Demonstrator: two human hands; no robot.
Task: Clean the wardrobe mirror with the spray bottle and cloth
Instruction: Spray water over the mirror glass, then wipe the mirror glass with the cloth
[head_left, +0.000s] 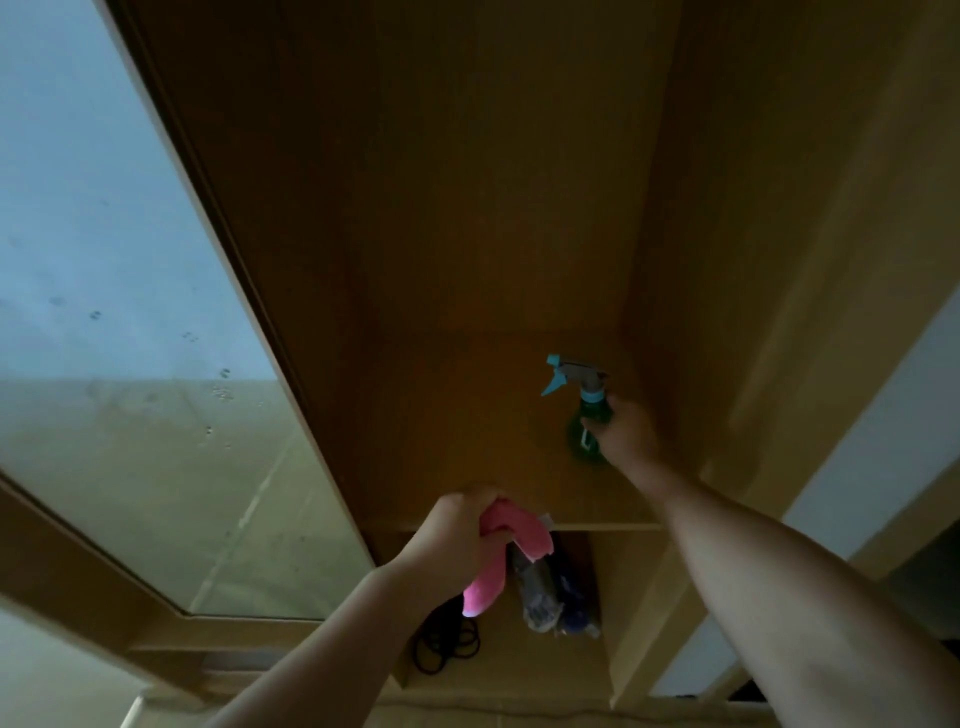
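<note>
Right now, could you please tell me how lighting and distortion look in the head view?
Head view: the wardrobe interior is dim, leaving the spray bottle in the right hand dark; the mirror is far brighter, showing droplets; wide-angle distortion slants the vertical lines.

The shelf (457, 431) is wood with a smooth, matt, honey-brown finish, as are the wardrobe walls above it. Left of the shelf, the mirror (119, 291) is glossy glass, dulled by smears and specks (droplets, by the look). On the shelf, the spray bottle (587, 402) is translucent green plastic with a teal and grey plastic head. At the shelf's front edge, the cloth (501, 545) is pink, soft and fleecy.
</note>
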